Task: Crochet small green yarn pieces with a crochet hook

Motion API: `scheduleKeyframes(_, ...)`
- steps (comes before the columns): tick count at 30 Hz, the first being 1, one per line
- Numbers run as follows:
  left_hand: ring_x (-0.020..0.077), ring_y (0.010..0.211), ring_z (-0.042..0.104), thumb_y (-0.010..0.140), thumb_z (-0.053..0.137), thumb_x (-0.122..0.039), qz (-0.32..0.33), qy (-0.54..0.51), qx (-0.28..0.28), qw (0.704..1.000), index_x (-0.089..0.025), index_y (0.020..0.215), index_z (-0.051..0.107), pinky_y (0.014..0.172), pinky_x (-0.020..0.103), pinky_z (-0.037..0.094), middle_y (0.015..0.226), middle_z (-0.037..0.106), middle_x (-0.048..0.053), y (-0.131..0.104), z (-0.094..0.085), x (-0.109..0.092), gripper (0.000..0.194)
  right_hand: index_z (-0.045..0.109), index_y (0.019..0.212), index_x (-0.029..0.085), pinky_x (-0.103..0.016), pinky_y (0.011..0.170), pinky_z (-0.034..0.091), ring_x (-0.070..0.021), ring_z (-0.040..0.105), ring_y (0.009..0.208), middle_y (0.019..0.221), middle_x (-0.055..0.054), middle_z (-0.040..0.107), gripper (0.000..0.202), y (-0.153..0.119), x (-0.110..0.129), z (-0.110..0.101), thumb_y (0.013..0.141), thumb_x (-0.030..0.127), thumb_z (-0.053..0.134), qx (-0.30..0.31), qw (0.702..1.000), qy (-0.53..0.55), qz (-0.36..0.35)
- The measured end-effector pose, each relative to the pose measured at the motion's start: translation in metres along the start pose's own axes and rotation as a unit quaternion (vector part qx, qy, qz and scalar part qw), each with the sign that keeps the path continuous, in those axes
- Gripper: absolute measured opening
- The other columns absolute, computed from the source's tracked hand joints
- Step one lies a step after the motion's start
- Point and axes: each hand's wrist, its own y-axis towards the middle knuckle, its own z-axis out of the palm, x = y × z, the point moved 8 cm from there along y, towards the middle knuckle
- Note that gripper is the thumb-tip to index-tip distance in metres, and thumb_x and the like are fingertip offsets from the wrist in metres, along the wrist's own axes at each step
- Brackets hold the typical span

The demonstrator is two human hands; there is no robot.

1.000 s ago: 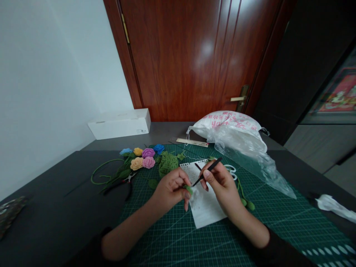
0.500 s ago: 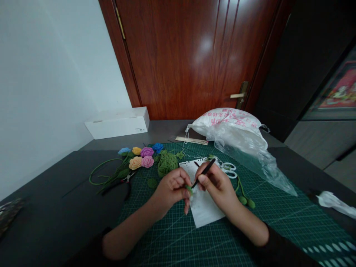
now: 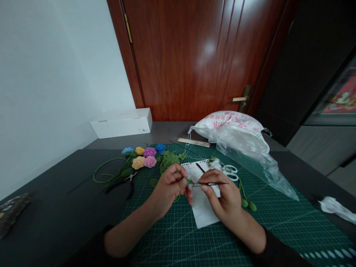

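My left hand [image 3: 172,185] pinches a small green crocheted piece [image 3: 189,181], mostly hidden by the fingers. Between the thumb and fingers of my right hand [image 3: 222,193] lies a pair of dark tweezers [image 3: 214,183], nearly level, its two thin tips pointing left at the green piece. Below both hands is a white notepad sheet [image 3: 204,215], with a dark pen-like stick [image 3: 200,167] on its upper part. White stuffing [image 3: 216,165] sits just beyond my right hand, beside white-handled scissors [image 3: 231,172]. A ball of green yarn [image 3: 168,159] lies behind my left hand.
Crocheted flowers [image 3: 149,152] with green stems and black-handled pliers [image 3: 130,178] lie left. Green buds on stems [image 3: 251,206] rest right on the cutting mat [image 3: 278,222]. Behind are a ruler [image 3: 194,142], a white box [image 3: 121,123] and a large plastic bag of stuffing [image 3: 233,128].
My right hand has turned the tweezers from a steep slant to nearly level, their tips still by the green piece. The whole view has shifted slightly.
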Motion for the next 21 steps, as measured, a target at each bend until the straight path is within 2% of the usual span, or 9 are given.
scheduleKeyframes(4, 0.0153, 0.057, 0.067, 0.089, 0.075, -0.032, -0.002, 0.007, 0.000, 1.000, -0.019, 0.091, 0.054, 0.053, 0.031, 0.062, 0.068, 0.065, -0.003, -0.001, 0.001, -0.001, 0.025, 0.065, 0.098, 0.026, -0.038, 0.074, 0.055, -0.0218, 0.070, 0.079, 0.081, -0.004, 0.071, 0.014, 0.000, -0.004, -0.004, 0.097, 0.014, 0.057, -0.037, 0.999, 0.018, 0.021)
scheduleKeyframes(12, 0.0160, 0.054, 0.067, 0.090, 0.073, -0.033, -0.006, 0.035, 0.020, 0.999, -0.019, 0.093, 0.053, 0.051, 0.029, 0.059, 0.069, 0.070, 0.001, -0.002, 0.003, 0.005, 0.025, 0.064, 0.088, 0.024, -0.029, 0.056, 0.048, -0.0153, 0.060, 0.060, 0.075, 0.000, 0.064, 0.010, -0.008, -0.036, -0.011, 0.098, 0.027, 0.061, -0.111, 0.975, 0.079, 0.178)
scheduleKeyframes(16, 0.0150, 0.052, 0.066, 0.084, 0.079, -0.034, -0.002, 0.044, 0.030, 0.999, -0.019, 0.092, 0.053, 0.048, 0.027, 0.058, 0.067, 0.068, -0.001, -0.002, 0.004, 0.005, 0.031, 0.063, 0.086, 0.023, -0.028, 0.053, 0.047, -0.0149, 0.059, 0.056, 0.071, 0.001, 0.062, 0.015, -0.010, -0.045, -0.007, 0.096, 0.033, 0.064, -0.110, 0.965, 0.104, 0.213)
scheduleKeyframes(21, 0.0106, 0.046, 0.061, 0.084, 0.080, -0.029, -0.004, 0.063, 0.038, 0.997, -0.017, 0.090, 0.055, 0.041, 0.019, 0.051, 0.067, 0.065, -0.003, -0.003, 0.004, 0.003, 0.028, 0.062, 0.085, 0.023, -0.028, 0.052, 0.046, -0.0141, 0.058, 0.054, 0.067, 0.002, 0.061, 0.019, -0.011, -0.051, -0.001, 0.095, 0.039, 0.066, -0.102, 0.951, 0.165, 0.242)
